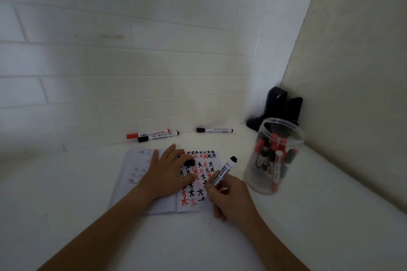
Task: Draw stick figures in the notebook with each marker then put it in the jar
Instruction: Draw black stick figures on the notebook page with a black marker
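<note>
Dim, cool light is falling across the tiled wall point(132, 61), a glare patch showing at its upper left. Wide-angle distortion is bending the tile lines toward the edges. Soft shadows are pooling below the wall; everything is looking slightly soft.

Your one head camera, wide-angle, looking forward and down from above your forearms, close over the table point(66, 182), facing the tiled wall point(132, 61) and its right corner

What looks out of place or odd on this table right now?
Little stands out. A loose black cap lies on the notebook by the left hand. The right hand grips an uncapped marker.
</note>
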Demonstrator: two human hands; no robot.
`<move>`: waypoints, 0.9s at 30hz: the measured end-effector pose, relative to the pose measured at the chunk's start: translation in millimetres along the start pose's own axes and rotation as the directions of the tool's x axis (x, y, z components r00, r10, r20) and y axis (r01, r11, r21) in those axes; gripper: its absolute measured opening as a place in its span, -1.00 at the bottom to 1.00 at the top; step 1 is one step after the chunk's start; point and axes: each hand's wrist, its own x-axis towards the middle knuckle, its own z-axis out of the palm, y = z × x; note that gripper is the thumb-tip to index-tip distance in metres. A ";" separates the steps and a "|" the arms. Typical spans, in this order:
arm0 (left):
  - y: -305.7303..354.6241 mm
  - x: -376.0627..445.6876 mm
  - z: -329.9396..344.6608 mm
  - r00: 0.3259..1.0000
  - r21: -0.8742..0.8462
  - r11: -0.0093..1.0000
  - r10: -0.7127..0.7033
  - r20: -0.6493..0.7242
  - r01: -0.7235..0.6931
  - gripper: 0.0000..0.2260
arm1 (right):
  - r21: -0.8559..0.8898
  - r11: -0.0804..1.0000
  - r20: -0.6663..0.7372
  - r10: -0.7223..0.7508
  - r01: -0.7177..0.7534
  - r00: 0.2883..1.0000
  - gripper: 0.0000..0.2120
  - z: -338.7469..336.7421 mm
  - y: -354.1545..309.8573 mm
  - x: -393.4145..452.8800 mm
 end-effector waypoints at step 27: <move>-1.5 0.7 2.0 1.000 -0.006 1.000 -0.001 -0.017 0.000 -0.40 | 0.010 1.000 -0.037 -0.006 0.007 0.999 -0.84 1.0 1.0 0.4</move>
